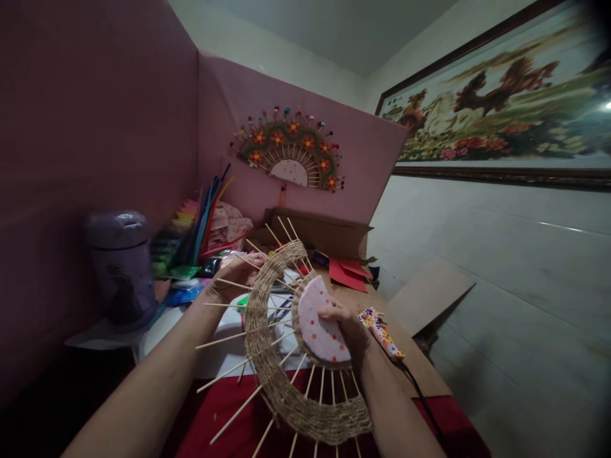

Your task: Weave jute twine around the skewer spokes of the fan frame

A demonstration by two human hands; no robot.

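A fan-shaped piece point(261, 331) of woven brown cord on thin wooden sticks is held up, tilted, over the work surface. At its inner edge is a white half-disc point(321, 327) with red dots. My right hand point(346, 324) grips the half-disc, thumb on its front and the other fingers hidden behind. My left hand point(238, 277) is at the upper left of the fan, among the stick ends by the woven band, its fingers bent and partly hidden. A finished-looking fan point(291, 149) with orange flowers and coloured beads hangs on the pink board.
A purple lidded container point(121, 267) stands at the left, beside coloured pipe cleaners point(207, 219) and packets. Red sheets point(349, 273) lie on the brown board point(420, 375). A flower-patterned glue gun point(382, 332) with a black cord is at the right. A framed picture hangs on the wall.
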